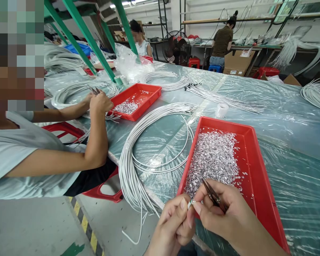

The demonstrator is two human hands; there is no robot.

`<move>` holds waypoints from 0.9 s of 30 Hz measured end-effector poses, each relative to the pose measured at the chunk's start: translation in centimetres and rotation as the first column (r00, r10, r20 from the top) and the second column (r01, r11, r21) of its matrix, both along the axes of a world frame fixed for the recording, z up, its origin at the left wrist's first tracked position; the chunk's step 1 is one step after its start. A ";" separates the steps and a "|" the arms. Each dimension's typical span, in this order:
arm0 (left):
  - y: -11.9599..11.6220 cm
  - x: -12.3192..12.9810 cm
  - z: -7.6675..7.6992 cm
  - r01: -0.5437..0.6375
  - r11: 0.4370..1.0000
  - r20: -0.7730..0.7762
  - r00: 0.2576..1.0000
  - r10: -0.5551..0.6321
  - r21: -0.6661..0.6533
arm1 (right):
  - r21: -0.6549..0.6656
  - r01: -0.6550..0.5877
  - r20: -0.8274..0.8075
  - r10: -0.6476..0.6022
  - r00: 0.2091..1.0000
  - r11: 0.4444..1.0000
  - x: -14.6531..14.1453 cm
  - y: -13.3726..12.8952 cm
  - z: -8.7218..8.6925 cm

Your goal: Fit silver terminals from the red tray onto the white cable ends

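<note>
My left hand (173, 224) pinches the end of a white cable (190, 204) between thumb and fingers, near the front edge of a red tray. At that same cable end, the thumb and forefinger of my right hand (221, 209) close on the tip; what they pinch is too small to make out. Small dark scissors (212, 193) lie tucked in my right hand, points toward the upper left. Just beyond both hands, the red tray (258, 167) holds a heap of silvery foil bits (216, 156). A coil of white cables (130, 160) rests left of the tray.
A co-worker's hands (100, 101) hold a pointed metal tool at the left, by a second red tray (149, 106). More white cables (224, 96) and a white tape roll (222, 110) lie on the plastic-covered table (304, 170). Green posts (88, 46) stand at the far left.
</note>
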State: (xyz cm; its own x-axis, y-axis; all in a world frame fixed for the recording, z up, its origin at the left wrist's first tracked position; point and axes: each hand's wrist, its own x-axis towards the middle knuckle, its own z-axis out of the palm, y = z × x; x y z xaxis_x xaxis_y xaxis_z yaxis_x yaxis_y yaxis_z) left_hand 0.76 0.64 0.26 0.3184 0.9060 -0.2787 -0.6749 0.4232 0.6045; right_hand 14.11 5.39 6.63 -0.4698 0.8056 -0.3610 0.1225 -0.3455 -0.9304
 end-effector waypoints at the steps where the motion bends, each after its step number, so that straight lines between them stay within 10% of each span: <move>1: 0.0 -0.1 -0.1 0.006 1.000 0.018 1.000 -0.006 0.005 | 0.002 0.002 -0.002 -0.002 1.000 1.000 0.0 0.0 0.0; 12: 0.1 -0.3 -1.5 -0.023 0.982 0.415 0.908 -0.057 0.185 | 0.061 0.029 0.059 -0.032 0.998 0.998 0.5 0.3 -0.5; 18: 0.8 -0.5 -1.5 0.008 0.971 0.534 0.835 -0.137 0.237 | 0.512 0.002 0.497 -0.297 0.815 0.859 5.2 3.9 -1.5; 23: -0.2 -1.4 -2.3 0.033 0.956 0.119 0.990 -0.071 0.293 | 0.539 -0.196 0.831 -0.480 0.280 0.819 8.9 7.6 -1.3; 27: -3.3 -2.7 -4.9 0.432 0.848 -0.443 0.853 -0.275 0.306 | 0.544 -0.188 0.832 -0.498 0.243 0.818 11.4 9.0 -2.0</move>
State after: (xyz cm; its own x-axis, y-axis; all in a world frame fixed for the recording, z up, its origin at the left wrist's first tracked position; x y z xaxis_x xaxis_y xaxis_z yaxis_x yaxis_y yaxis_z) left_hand -1.99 -2.67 -4.60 0.5821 0.8071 -0.0991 -0.2166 0.2714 0.9378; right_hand 25.50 14.42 4.68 0.0780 0.9969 0.0095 0.9800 -0.0749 -0.1841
